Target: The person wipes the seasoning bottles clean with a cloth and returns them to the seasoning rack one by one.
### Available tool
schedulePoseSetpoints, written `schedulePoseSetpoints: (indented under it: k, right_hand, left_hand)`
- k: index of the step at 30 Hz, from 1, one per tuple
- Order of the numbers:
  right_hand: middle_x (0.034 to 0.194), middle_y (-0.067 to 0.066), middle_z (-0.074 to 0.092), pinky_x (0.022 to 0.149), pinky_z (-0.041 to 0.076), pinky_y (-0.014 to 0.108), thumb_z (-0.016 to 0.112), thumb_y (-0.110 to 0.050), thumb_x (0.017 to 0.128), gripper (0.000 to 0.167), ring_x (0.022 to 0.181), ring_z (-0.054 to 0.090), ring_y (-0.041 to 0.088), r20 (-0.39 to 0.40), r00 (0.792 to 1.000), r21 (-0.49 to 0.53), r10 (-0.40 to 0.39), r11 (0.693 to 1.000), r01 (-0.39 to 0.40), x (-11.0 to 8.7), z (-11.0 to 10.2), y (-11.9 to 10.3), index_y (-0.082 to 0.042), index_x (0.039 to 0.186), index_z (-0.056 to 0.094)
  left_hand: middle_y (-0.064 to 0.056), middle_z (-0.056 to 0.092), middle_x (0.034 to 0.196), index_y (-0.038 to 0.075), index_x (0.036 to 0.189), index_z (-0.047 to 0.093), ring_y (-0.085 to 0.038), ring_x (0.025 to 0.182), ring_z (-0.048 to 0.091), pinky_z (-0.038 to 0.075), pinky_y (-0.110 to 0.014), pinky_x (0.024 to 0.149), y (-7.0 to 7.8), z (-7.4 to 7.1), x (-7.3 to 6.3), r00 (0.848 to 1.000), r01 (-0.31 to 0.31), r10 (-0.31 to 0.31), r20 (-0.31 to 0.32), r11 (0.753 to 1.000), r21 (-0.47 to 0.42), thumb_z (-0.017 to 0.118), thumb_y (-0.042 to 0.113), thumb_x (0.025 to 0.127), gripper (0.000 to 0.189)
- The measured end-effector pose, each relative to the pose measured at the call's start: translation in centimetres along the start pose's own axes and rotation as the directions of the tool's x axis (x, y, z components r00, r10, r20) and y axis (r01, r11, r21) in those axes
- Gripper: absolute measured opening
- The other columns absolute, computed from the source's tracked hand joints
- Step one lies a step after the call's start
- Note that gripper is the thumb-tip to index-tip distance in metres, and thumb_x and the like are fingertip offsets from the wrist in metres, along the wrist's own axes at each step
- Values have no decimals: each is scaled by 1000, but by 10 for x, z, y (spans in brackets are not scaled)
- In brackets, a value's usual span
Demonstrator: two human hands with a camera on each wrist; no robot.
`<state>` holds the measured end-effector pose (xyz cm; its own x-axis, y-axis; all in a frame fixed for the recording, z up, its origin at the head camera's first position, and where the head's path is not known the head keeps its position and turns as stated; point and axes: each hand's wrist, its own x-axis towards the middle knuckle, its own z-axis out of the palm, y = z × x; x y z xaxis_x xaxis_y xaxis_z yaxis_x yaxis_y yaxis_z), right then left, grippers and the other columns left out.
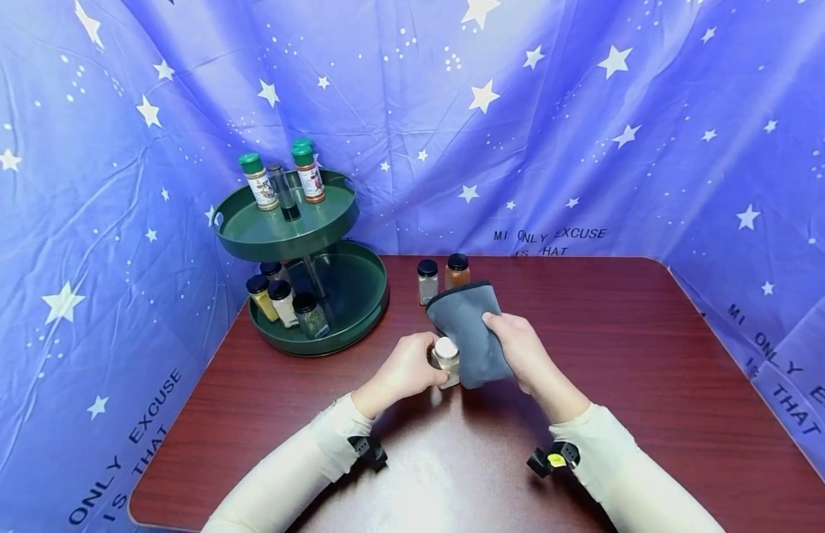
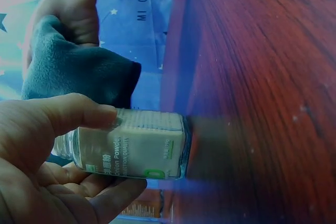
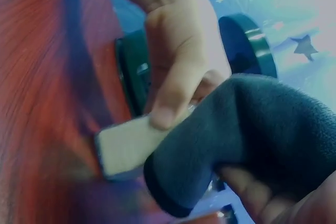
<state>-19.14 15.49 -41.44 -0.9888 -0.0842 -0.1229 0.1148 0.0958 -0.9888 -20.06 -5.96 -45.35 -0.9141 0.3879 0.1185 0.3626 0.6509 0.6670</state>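
On a dark red table [image 1: 619, 333], a green two-tier turntable [image 1: 279, 246] carries green-capped shakers [image 1: 262, 191] on top. Right of the turntable, a gray cloth [image 1: 467, 333], gripped by the right hand [image 1: 524, 357], partly hides the glass onion powder jar [image 2: 147, 145] the left hand [image 1: 407, 364] clasps. Black-capped jars [image 1: 427, 286]: four on the turntable, two right of it, one overlapped by the cloth.
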Motion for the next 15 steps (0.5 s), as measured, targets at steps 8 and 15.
schedulePoseSetpoints:
  k: [8,15]
  right_hand:
    - [78,-2,64,72,51,30,49,-27,104,31,73,61,12,8,997,-153,78,985,-76,17,7,35,-7,86,64]
    - [75,-5,67,69,54,30,49,-31,105,32,69,65,11,23,999,-42,41,998,-40,5,-3,5,-4,97,65]
  left_hand:
    - [2,70,92,8,100,69,-11,82,62,52,-26,76,-2,1,0,1000,5,-6,3,1000,29,90,16,72,36]
    - [1,71,92,8,100,69,-12,83,63,52,-26,77,-1,3,1,1000,-5,5,-10,1000,21,90,14,70,36]
